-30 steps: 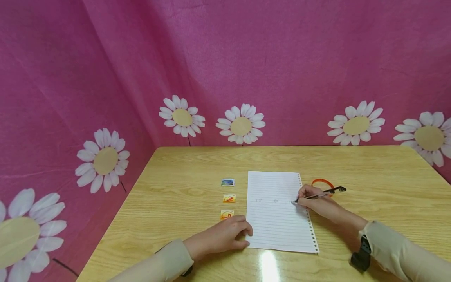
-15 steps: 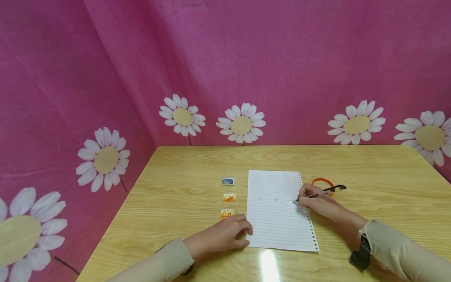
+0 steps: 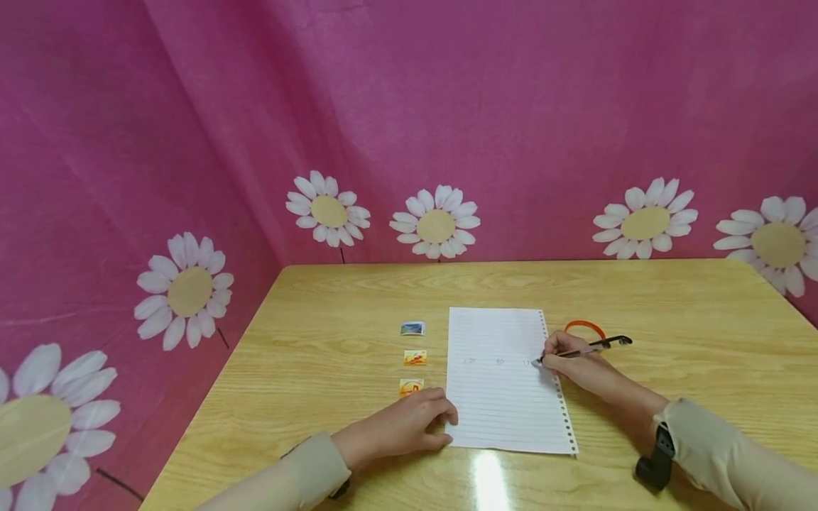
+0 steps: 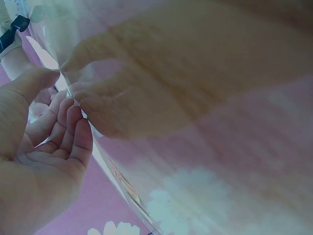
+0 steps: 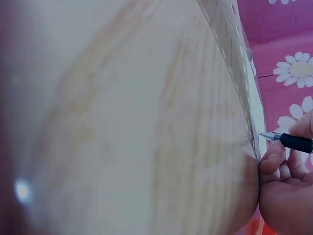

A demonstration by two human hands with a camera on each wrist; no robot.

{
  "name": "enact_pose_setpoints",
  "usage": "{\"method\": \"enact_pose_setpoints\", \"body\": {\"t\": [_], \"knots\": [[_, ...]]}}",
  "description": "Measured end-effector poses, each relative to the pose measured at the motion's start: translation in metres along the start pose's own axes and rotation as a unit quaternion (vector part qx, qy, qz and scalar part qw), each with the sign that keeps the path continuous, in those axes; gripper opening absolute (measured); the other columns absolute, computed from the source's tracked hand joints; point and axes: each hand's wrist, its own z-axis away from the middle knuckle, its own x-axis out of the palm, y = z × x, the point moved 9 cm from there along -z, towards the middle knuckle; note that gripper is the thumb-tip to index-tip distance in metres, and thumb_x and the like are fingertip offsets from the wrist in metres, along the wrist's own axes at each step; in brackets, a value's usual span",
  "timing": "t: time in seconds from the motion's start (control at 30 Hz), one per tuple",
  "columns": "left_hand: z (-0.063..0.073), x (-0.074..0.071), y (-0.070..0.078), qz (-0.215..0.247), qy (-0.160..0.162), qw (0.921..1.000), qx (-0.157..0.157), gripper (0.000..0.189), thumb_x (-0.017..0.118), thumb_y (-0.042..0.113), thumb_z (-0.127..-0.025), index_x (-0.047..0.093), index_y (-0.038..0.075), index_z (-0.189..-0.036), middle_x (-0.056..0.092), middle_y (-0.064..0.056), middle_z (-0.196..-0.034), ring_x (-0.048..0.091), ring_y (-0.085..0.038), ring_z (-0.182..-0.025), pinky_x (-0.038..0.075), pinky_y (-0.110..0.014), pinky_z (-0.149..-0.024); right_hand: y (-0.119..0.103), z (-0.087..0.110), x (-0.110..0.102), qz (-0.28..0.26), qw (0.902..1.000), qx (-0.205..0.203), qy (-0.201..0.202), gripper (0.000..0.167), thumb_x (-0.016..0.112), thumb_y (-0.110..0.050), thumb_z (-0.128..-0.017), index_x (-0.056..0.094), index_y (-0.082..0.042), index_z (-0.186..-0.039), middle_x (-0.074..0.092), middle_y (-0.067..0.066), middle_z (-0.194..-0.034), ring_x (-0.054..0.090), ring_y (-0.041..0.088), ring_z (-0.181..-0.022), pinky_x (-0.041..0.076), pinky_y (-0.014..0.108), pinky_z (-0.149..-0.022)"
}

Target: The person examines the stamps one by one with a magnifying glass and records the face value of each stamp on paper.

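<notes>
A lined sheet of paper (image 3: 498, 411) with punched holes down its right edge lies on the table, with faint handwritten figures across it. My right hand (image 3: 575, 362) pinches a pen (image 3: 594, 345), its tip on the last of these figures. In the right wrist view, the pen's black grip (image 5: 296, 142) and silver point show between thumb and fingers. At the sheet's lower left edge rests my left hand (image 3: 412, 426), fingers loosely bent. Three small stamp-like pictures stand in a column left of the paper: blue (image 3: 412, 328), yellow (image 3: 415, 358) and another yellow one (image 3: 411, 386), partly covered by my left hand.
An orange band (image 3: 586, 325) lies on the wooden table (image 3: 332, 305) behind my right hand. A pink curtain (image 3: 511, 106) with white daisies hangs along the back and left edges of the table. Light glares near the front edge.
The pen tip has crept slightly to the right at the last figure, and the pen's rear end has shifted right with it. My left hand stays at the paper's edge.
</notes>
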Motion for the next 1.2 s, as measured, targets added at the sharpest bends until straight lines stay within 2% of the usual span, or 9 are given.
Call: {"method": "enact_pose_setpoints", "body": {"t": [0.27,0.57,0.83,1.2], "knots": [[-0.0001,-0.0019,-0.0002,0.000,0.002,1.0000,-0.002,0.017,0.067,0.023,-0.093,0.066,0.014,-0.107,0.057,0.007,-0.098,0.045,0.001,-0.084,0.042,-0.010,-0.077,0.0007,-0.0034,0.0000,0.026,0.9996,0.009,-0.008,0.016,0.059,-0.006,-0.086,0.048,0.003,-0.094,0.048,-0.001,-0.081,0.044,0.004,-0.069,0.036,0.020,-0.061],[0.0003,-0.0015,0.0011,-0.001,0.003,1.0000,0.003,0.017,0.068,0.023,-0.093,0.066,0.014,-0.107,0.056,0.006,-0.096,0.044,0.001,-0.083,0.041,-0.010,-0.076,-0.0019,0.0007,0.0008,0.022,0.9996,-0.015,-0.003,0.014,0.058,-0.006,-0.089,0.048,0.003,-0.095,0.047,-0.003,-0.081,0.044,0.003,-0.074,0.034,0.022,-0.065],[-0.0003,-0.0001,0.0004,-0.007,-0.003,1.0000,-0.003,0.017,0.067,0.023,-0.093,0.066,0.014,-0.107,0.056,0.007,-0.096,0.043,0.000,-0.082,0.040,-0.011,-0.075,-0.0024,0.0008,0.0012,0.037,0.9992,-0.014,0.000,0.012,0.056,-0.005,-0.089,0.047,0.002,-0.093,0.045,-0.002,-0.078,0.042,0.004,-0.071,0.033,0.021,-0.062],[0.0001,-0.0004,0.0003,-0.018,-0.002,0.9998,-0.002,0.017,0.067,0.024,-0.093,0.066,0.014,-0.107,0.056,0.007,-0.097,0.043,0.000,-0.083,0.040,-0.011,-0.075,-0.0044,-0.0005,0.0016,0.044,0.9988,-0.012,-0.017,0.013,0.058,-0.004,-0.087,0.048,0.002,-0.092,0.047,0.001,-0.082,0.043,0.004,-0.069,0.035,0.021,-0.061]]}}
